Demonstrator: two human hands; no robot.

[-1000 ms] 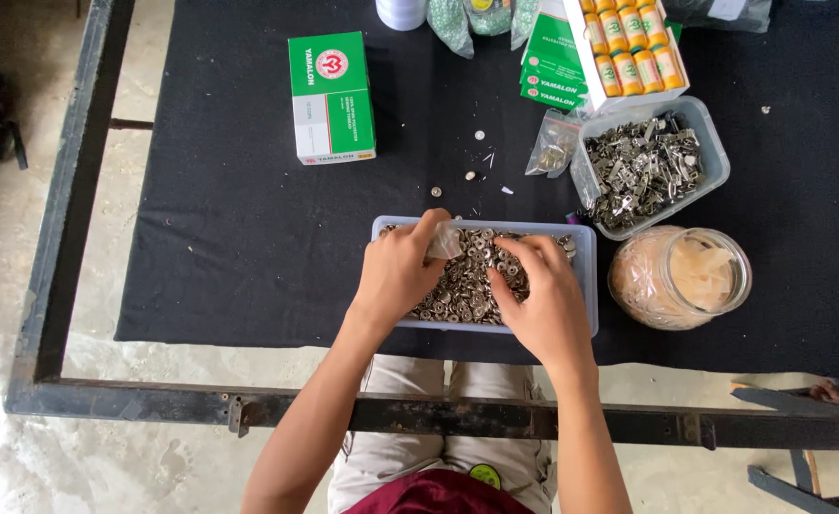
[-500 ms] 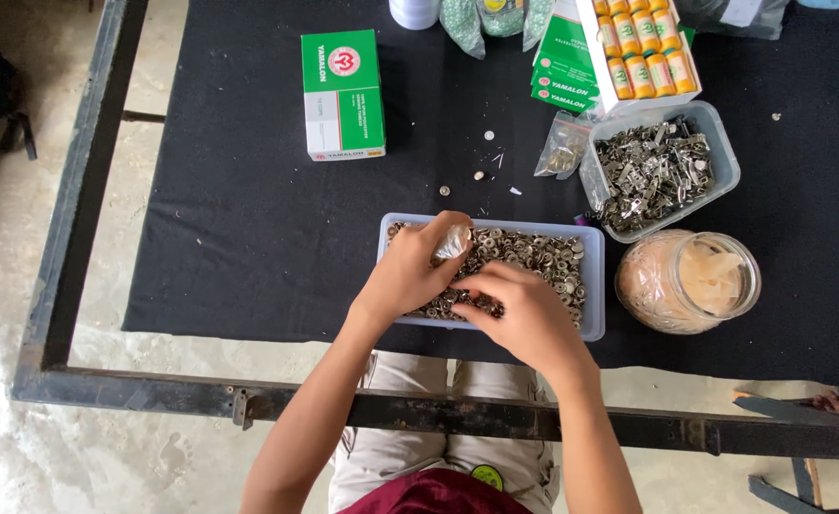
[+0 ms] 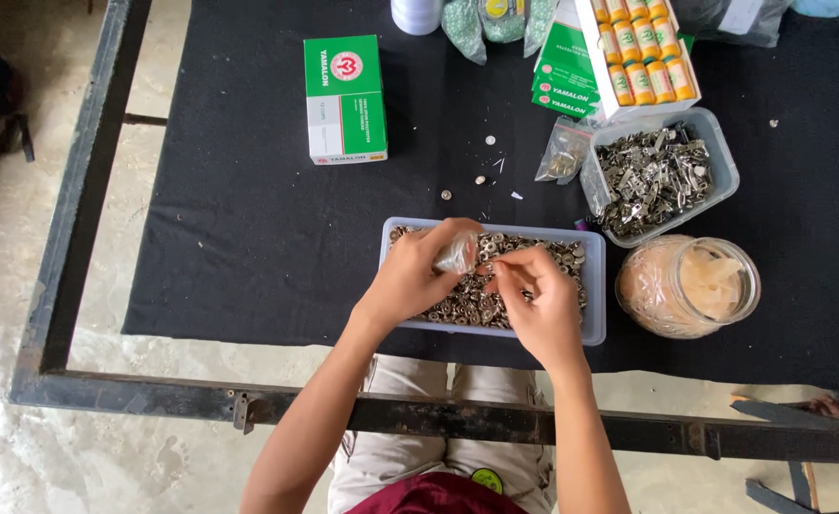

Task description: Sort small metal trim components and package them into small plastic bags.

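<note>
A clear rectangular plastic tub [image 3: 591, 314] full of small round metal pieces sits on the black table in front of me. My left hand [image 3: 417, 274] is over the tub's left side and holds a small clear plastic bag [image 3: 459, 253]. My right hand [image 3: 541, 303] hovers over the tub's middle with fingertips pinched near the bag's mouth; I cannot tell whether a metal piece is between them.
A second tub [image 3: 719, 162] of metal clips and a clear jar [image 3: 688, 286] stand to the right. A green and white box [image 3: 345, 99], green packets, a box of yellow spools [image 3: 640, 55] and loose small parts [image 3: 484, 171] lie farther back. A dark metal frame [image 3: 457, 415] edges the table.
My right hand has lifted out of the metal pieces and moved up toward the bag in my left hand. The view has shifted slightly.
</note>
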